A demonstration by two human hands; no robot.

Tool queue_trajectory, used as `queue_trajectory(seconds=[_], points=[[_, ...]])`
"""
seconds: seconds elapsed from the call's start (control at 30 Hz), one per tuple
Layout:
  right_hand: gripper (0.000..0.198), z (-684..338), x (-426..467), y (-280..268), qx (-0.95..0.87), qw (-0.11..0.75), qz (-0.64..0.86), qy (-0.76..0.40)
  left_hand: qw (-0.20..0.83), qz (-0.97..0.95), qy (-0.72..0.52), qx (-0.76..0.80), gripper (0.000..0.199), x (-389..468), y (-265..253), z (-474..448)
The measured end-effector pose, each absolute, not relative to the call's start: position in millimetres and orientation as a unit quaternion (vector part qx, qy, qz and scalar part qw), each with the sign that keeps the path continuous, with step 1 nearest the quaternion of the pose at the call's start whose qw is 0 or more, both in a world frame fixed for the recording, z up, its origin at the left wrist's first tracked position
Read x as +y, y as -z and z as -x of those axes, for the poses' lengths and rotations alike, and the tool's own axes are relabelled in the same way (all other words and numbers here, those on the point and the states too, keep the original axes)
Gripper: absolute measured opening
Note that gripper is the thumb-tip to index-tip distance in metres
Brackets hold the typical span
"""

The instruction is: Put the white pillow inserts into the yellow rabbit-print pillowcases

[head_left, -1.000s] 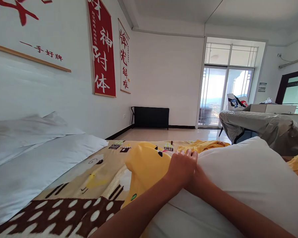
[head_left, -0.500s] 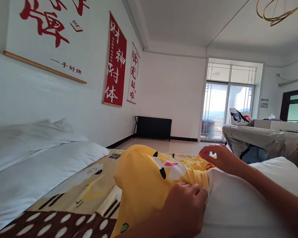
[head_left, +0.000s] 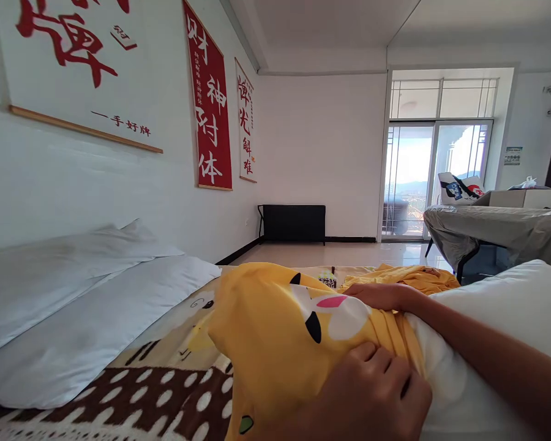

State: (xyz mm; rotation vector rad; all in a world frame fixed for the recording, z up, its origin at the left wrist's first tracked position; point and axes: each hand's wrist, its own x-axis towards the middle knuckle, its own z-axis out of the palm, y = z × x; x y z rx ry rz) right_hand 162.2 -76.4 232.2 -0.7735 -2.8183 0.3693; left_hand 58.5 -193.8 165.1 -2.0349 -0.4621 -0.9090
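Observation:
A yellow pillowcase with a cartoon face is partly over a white pillow, which sticks out of its right end. My left hand is a closed fist on the near side of the pillowcase, gripping its bunched cloth near the opening. On the far side my right hand reaches across the pillow and lies against the pillowcase's edge, fingers curled over the cloth; the fingertips are hidden. Beyond that hand lies a crumpled heap of yellow cloth.
Two white pillows lie at the left on a patterned blanket. A plastic-covered table with boxes stands at the right. Against the back wall is a black panel, left of a glass door.
My right hand has come down from above the pillow onto the pillowcase's far edge. The left fist keeps its hold and has shifted a little right. The camera view has tilted and turned slightly.

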Motion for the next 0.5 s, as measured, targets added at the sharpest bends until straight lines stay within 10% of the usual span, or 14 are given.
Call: queue_trajectory(seconds=[0.1, 0.3, 0.5], points=[[0.040, -179.1, -76.2, -251.0, -0.931, 0.109, 0.309, -0.160, 0.397, 0.803, 0.422, -0.143, 0.025, -206.9, -177.9, -33.7], [0.039, -219.0, -72.1, -272.0, -0.775, 0.397, 0.485, 0.080, 0.441, 0.624, 0.555, -0.329, 0.022, -200.1, -190.1, 49.2], [0.038, -219.7, -80.5, -248.0, -0.835, 0.348, 0.423, 0.058, -0.096, 0.551, 0.629, -0.539, 0.061, -152.6, -170.9, 89.8]])
